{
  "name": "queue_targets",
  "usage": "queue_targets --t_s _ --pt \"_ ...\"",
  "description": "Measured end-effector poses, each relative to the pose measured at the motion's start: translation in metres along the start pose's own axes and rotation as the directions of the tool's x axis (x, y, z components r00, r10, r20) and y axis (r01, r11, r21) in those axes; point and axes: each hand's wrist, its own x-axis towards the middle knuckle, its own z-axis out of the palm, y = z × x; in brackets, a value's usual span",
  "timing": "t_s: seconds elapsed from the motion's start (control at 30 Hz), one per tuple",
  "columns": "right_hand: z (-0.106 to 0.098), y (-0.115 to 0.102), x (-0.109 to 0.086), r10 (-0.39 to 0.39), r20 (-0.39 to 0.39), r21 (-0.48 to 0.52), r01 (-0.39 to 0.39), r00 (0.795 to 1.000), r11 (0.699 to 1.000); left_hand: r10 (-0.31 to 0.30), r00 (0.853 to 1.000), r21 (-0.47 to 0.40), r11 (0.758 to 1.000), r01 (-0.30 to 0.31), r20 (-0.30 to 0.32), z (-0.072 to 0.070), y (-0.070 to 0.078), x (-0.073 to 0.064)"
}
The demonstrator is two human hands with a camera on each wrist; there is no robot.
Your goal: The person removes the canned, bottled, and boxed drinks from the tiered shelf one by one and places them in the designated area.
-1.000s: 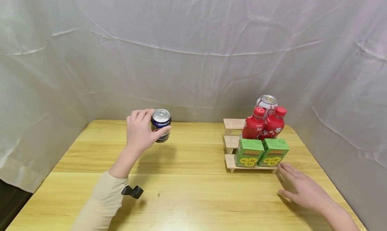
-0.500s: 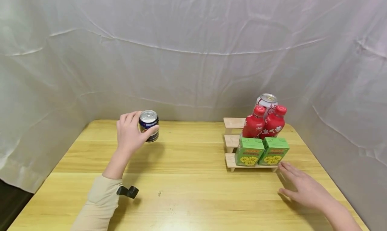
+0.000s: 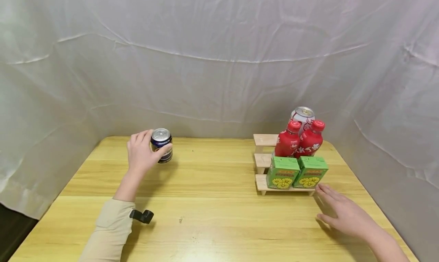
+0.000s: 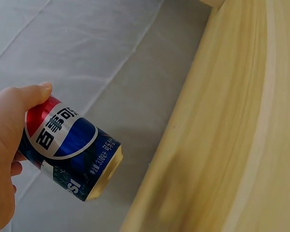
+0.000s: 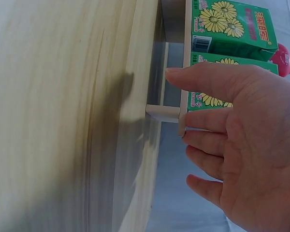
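Note:
My left hand grips a dark blue Pepsi can by its side, at the back left of the table. The can's red, white and blue label and gold-coloured base show in the left wrist view, where the base hangs clear of the tabletop. At the front right corner of a small stepped wooden shelf, my right hand lies with fingers fairly straight, holding nothing. Its fingertips are at the shelf's end, beside two green drink cartons with yellow flowers, the nearer being the right carton; whether they touch it I cannot tell.
On the shelf's middle step stand two red bottles, a left bottle and a right bottle. Behind them a white and red can is on the top step. Grey cloth surrounds the wooden table at back and sides.
My left hand has carried the Pepsi can leftward and slightly lower, away from the shelf. My right hand has stayed almost still by the shelf.

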Motion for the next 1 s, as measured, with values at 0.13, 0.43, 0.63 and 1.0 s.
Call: queue_targets --t_s 0.13,0.43,0.63,1.0 --pt "0.000 0.000 0.000 0.002 0.004 0.000 -0.002 1.000 1.000 -0.041 0.998 0.013 0.999 0.040 0.042 0.002 -0.006 -0.003" --pt "-0.002 -0.001 0.001 0.004 0.012 -0.002 -0.004 1.000 1.000 -0.114 0.987 0.028 0.993 0.111 0.110 0.009 -0.021 -0.005" --pt "-0.004 -0.001 0.002 0.010 0.028 0.009 -0.010 1.000 1.000 -0.162 0.971 0.025 0.987 0.161 0.175 0.014 -0.030 -0.004" --pt "-0.004 -0.004 0.003 0.046 0.047 0.047 -0.049 0.998 0.998 -0.225 0.949 -0.018 0.972 0.234 0.221 0.014 -0.042 -0.005"
